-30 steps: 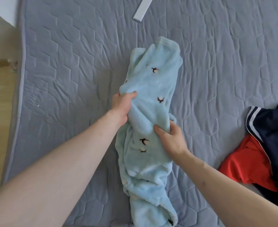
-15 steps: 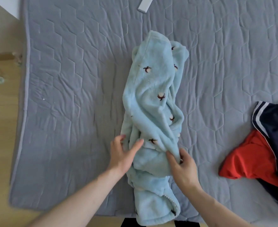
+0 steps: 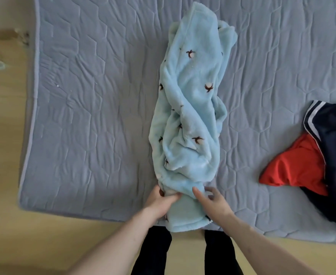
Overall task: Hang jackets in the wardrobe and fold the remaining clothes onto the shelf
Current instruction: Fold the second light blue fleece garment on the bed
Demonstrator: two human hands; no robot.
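Light blue fleece garment [image 3: 191, 120] with small dark embroidered motifs, bunched and twisted lengthwise down the middle of the grey quilted mattress [image 3: 95, 116], near end reaching the mattress edge. Left hand [image 3: 160, 201] at the near-left corner of the fleece, thumb over a fold and fingers tucked beneath, pinching the cloth. Right hand [image 3: 212, 201] at the near-right side, fingers spread and only loosely bent, fingertips on the fabric, no clear grasp visible. Navy garment with white stripes [image 3: 333, 147] at the right edge of the mattress, lying partly over a red garment [image 3: 294, 165], both well apart from the fleece. Pale wooden floor [image 3: 6, 175] to the left and below; dark trouser legs [image 3: 155, 253] at the bottom. No readable brand, label or writing anywhere.
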